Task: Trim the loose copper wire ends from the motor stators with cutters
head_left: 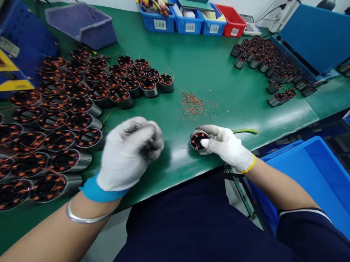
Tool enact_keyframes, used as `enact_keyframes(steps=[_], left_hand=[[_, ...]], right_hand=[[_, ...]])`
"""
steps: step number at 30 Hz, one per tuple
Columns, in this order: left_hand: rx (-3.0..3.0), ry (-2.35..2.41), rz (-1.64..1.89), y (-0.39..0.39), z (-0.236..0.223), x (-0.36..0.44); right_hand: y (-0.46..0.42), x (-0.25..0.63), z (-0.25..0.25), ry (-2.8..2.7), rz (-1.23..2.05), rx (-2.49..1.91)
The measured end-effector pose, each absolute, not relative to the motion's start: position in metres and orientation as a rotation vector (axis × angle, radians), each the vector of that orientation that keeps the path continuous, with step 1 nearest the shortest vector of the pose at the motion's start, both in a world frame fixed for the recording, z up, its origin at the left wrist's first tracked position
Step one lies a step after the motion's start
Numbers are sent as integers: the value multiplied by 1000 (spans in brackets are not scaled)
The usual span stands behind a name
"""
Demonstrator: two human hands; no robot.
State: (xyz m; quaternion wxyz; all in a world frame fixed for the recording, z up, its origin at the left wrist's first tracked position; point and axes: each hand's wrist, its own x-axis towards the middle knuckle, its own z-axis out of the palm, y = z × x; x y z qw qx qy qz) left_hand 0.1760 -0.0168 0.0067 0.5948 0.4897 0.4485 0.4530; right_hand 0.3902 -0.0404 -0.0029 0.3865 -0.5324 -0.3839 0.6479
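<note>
My right hand (227,146), in a white glove with a yellow-edged cuff, grips a small motor stator (195,141) just above the bench. The stator is a metal ring with copper windings inside; my thumb rests at its open face. Behind this hand a green handle (245,131) sticks out to the right, the rest of it hidden. My left hand (130,153), gloved in white with dirty fingertips and a blue cuff, hovers left of the stator. Its fingers are curled together, and whatever they may hold is hidden. Past the held stator lies a pile of copper wire clippings (194,105).
Many stators (85,100) with loose wire ends crowd the left side. More stators (260,54) stand at right by a blue machine (319,41). Tool bins (159,24) and a red bin (230,20) line the back. A blue crate (318,178) sits below the bench edge.
</note>
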Motion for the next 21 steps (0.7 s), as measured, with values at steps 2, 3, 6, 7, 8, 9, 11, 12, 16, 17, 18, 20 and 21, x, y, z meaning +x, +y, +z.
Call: enact_keyframes(steps=[2,3,6,7,8,9,11,12,16,17,18,20,21], left_hand=[[1143,1042,1016,-14,3,174],[1207,1020,887,-14,1,175],[1340,968,520,-20,-3,188],[1339,977,481,-23,-2,192],[1309,999,509,-25,-1,194],[1258,1026,599,-25,2,194],[1144,1057,875,-21,6,189],[1083,1070,1064,-18,7,185],[976,1106,1352,-5,5,176],[1043,1112,1233,-6,3,178],[1148,1121,1069,-9,2,181],[1373,1133,818,-18,2,190],[1451,1143,799,-23,3,194]], right_hand=[[-40,390,-3,-982,1645,-1336],[-40,389,-3,-993,1646,-1328],[-42,386,-4,-1023,1653,-1326],[-42,385,-4,-1035,1654,-1328],[-43,385,-4,-1050,1652,-1329],[-43,384,-4,-1070,1649,-1330],[-44,385,-4,-1110,1634,-1337],[-44,385,-4,-1117,1623,-1341],[-44,385,-5,-1097,1572,-1337],[-44,385,-6,-1107,1567,-1332],[-44,385,-7,-1126,1568,-1330],[-45,384,-8,-1165,1584,-1332],[-46,383,-8,-1170,1598,-1332]])
